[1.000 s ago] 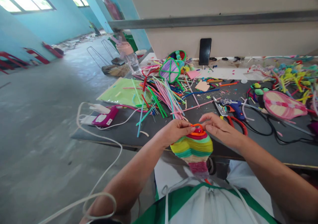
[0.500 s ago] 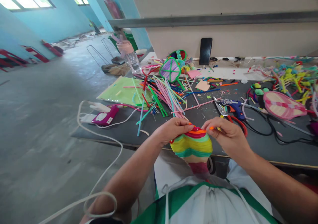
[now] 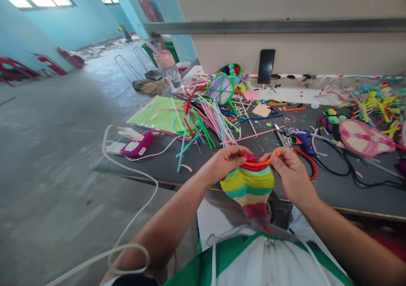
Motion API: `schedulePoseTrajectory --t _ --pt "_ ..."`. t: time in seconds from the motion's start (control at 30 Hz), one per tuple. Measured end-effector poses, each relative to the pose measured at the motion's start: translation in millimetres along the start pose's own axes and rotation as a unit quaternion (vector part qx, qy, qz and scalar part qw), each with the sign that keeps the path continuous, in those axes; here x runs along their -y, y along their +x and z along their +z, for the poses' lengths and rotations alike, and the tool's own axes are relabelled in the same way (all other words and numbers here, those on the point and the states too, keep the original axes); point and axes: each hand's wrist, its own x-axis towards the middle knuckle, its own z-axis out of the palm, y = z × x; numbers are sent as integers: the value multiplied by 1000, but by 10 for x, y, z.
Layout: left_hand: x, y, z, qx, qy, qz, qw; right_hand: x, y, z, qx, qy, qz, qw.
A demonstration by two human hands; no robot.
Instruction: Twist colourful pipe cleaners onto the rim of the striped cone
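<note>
A striped piece made of wound pipe cleaners (image 3: 250, 189), in yellow, teal, beige and dark red, hangs before me over the table's front edge. My left hand (image 3: 229, 161) is closed on its upper left rim, thumb and fingers pinched together. Along the top edge runs an orange pipe cleaner (image 3: 257, 164), lying beside a dark pink band. My right hand (image 3: 289, 167) pinches the orange pipe cleaner near its right end, whose tip sticks out above the fingers. The finger pads of both hands are partly hidden.
Loose pipe cleaners (image 3: 218, 119) lie in a heap beyond my hands. Right of them are scissors (image 3: 309, 163), a blue glue gun (image 3: 305, 141) and a pink oval piece (image 3: 364, 137). A purple power strip (image 3: 139, 144) with a white cable is left. A phone (image 3: 265, 66) leans at the back.
My right hand has shifted slightly right and up with the orange pipe cleaner's end, which now lies straighter along the top edge. My left hand keeps its hold on the striped piece.
</note>
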Motion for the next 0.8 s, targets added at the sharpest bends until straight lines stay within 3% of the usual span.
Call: schedulePoseTrajectory --t 0.23,0.33,0.47,0.67,0.8 --pt "88 -29 34 -55 145 64 986 -17 3 7 -14 9 8 1000" --pt "77 -52 34 -46 204 75 975 17 8 -4 -21 -5 -5 1000" --pt "10 -52 40 -17 205 73 976 124 -8 25 -14 -49 -43 998" --pt "-32 1 103 -60 187 48 979 200 -37 63 -3 -96 -96 991" --pt "-46 -9 101 -26 262 60 963 161 -40 39 0 -106 -102 989"
